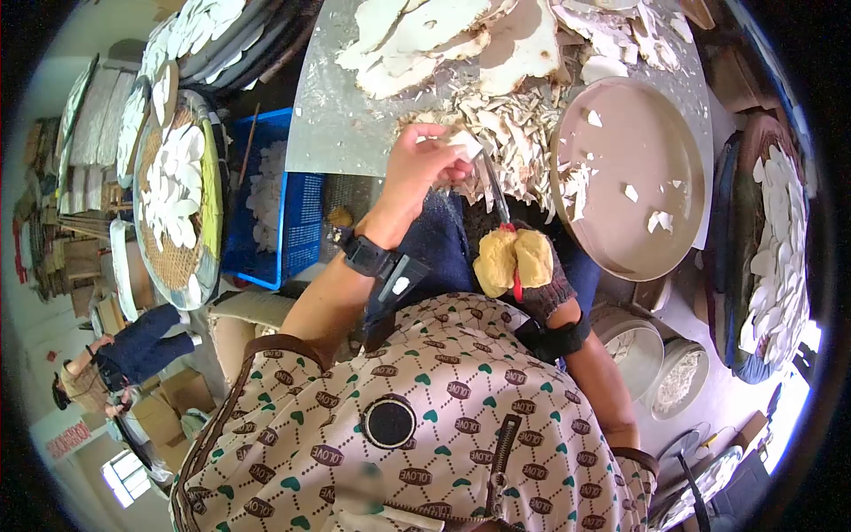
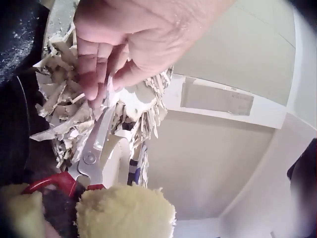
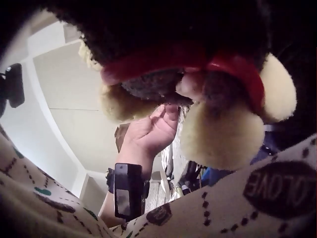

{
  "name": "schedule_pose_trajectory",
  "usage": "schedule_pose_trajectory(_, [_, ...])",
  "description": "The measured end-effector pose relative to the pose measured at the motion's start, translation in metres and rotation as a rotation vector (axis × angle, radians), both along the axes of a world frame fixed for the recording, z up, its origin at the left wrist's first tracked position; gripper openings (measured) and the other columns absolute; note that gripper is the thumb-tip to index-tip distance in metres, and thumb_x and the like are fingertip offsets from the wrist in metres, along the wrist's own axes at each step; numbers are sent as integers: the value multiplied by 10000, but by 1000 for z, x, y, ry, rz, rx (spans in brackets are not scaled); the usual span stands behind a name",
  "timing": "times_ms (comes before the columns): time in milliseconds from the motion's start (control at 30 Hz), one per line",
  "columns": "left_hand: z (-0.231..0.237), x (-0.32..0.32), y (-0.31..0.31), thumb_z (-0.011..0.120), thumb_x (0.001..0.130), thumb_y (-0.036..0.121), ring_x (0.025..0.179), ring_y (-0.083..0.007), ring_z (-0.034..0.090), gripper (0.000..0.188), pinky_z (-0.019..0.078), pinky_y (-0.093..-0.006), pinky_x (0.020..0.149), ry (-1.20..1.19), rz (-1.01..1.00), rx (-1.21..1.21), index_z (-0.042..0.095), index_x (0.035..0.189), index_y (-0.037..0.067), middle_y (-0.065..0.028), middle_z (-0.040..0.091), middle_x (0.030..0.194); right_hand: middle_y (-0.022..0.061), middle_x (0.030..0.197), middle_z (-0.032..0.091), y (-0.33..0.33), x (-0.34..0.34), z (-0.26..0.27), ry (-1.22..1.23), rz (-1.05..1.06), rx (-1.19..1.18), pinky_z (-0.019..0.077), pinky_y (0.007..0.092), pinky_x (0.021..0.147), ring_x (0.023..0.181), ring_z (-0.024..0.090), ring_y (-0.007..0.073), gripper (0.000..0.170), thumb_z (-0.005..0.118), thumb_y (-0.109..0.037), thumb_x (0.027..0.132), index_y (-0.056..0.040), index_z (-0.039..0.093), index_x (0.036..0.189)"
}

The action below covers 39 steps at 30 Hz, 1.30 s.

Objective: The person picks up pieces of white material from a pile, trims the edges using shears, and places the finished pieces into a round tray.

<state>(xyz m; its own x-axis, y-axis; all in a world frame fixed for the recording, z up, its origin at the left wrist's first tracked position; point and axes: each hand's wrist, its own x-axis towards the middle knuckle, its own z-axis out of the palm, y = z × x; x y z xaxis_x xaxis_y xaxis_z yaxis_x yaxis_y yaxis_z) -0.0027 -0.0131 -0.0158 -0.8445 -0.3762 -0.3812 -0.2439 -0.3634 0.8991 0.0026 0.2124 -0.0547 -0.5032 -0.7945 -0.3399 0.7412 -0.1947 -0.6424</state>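
Observation:
In the head view the left hand [image 1: 421, 168] pinches a small white piece [image 1: 467, 144] between thumb and fingers, over a heap of pale trimmings [image 1: 514, 133]. The right hand [image 1: 541, 282], in a dark glove with yellow foam pads [image 1: 534, 258], grips the red-handled scissors [image 1: 495, 188]. Their blades point at the white piece and reach its edge. In the left wrist view the scissors [image 2: 90, 157] lie just below the left hand's [image 2: 133, 44] fingertips. The red handles [image 3: 163, 60] loop round the gloved fingers in the right wrist view.
A round tan tray [image 1: 634, 230] with a few white bits stands at the right of the metal table [image 1: 341, 133]. Large pale slabs [image 1: 417, 40] lie at the back. At left are a blue crate [image 1: 301, 222] and a round woven tray [image 1: 151, 208]; another person [image 1: 133, 355] stands beyond.

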Motion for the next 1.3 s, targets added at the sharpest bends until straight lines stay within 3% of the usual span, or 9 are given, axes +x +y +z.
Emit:
schedule_pose_trajectory(133, [-3, 5, -4, 604, 794, 44, 723, -226, 646, 213, 528, -276, 641, 47, 43, 86, 520, 983, -3, -140, 625, 890, 111, 1025, 592, 2, 3, -7, 72, 11, -61, 487, 311, 812, 917, 598, 201, 231, 527, -87, 849, 18, 509, 1054])
schedule_pose_trajectory(167, [-1, 6, -3, 606, 794, 49, 727, -218, 644, 210, 529, -275, 645, 44, 6, 66, 534, 985, -3, -133, 628, 888, 115, 1054, 585, -3, 2, 1, -318, -67, -308, 473, 310, 846, 954, 587, 206, 269, 519, -125, 862, 28, 499, 1083])
schedule_pose_trajectory(267, [4, 11, 7, 608, 797, 63, 743, -194, 640, 220, 529, -273, 655, 41, -90, 34, 567, 1003, -1, -115, 636, 885, 120, 1077, 577, -8, -3, 16, 370, 51, 44, 465, 317, 864, 982, 577, 208, 290, 509, -145, 874, 32, 490, 1102])
schedule_pose_trajectory(500, [2, 13, 18, 608, 803, 82, 765, -170, 628, 253, 527, -284, 668, 109, -37, 79, 581, 1040, -3, -104, 639, 898, 120, 1032, 599, -10, -10, 17, -99, 12, -142, 484, 311, 823, 939, 597, 183, 250, 501, -127, 877, 34, 517, 1068])
schedule_pose_trajectory(733, [-2, 9, 15, 603, 808, 79, 742, -194, 638, 206, 528, -270, 626, 42, -38, 72, 600, 988, -21, -122, 637, 919, 110, 933, 619, -7, -8, 27, 571, 165, 198, 479, 310, 786, 875, 606, 218, 213, 571, -76, 792, 5, 563, 988])
schedule_pose_trajectory(933, [-4, 13, 9, 565, 813, 27, 716, -217, 646, 176, 537, -269, 620, 60, -32, 94, 591, 971, -47, -142, 631, 878, 116, 899, 617, -8, 1, 9, 147, 84, 159, 485, 328, 744, 854, 604, 232, 182, 543, -69, 787, -12, 560, 959])
schedule_pose_trajectory(1067, [18, 39, -31, 549, 827, 48, 730, -234, 646, 184, 544, -285, 644, 29, -23, -1, 582, 983, -43, -162, 625, 883, 125, 852, 604, -4, 1, -7, 566, 199, 238, 480, 348, 733, 826, 592, 269, 232, 580, -133, 748, -16, 561, 947])
schedule_pose_trajectory(1167, [33, 75, -114, 545, 834, 69, 740, -206, 636, 178, 532, -287, 656, 1, 209, -277, 599, 983, -10, -117, 624, 897, 119, 892, 600, -3, -5, -13, 565, 199, 209, 487, 362, 755, 855, 594, 255, 268, 568, -189, 789, -6, 538, 983])
schedule_pose_trajectory(1300, [6, 116, -215, 646, 732, 75, 881, -192, 591, 234, 457, -282, 780, -30, 403, -1068, 619, 952, -3, -118, 610, 983, 119, 975, 595, -5, -9, 14, -104, 112, -20, 494, 362, 786, 913, 592, 230, 258, 556, -145, 817, 10, 517, 1019])
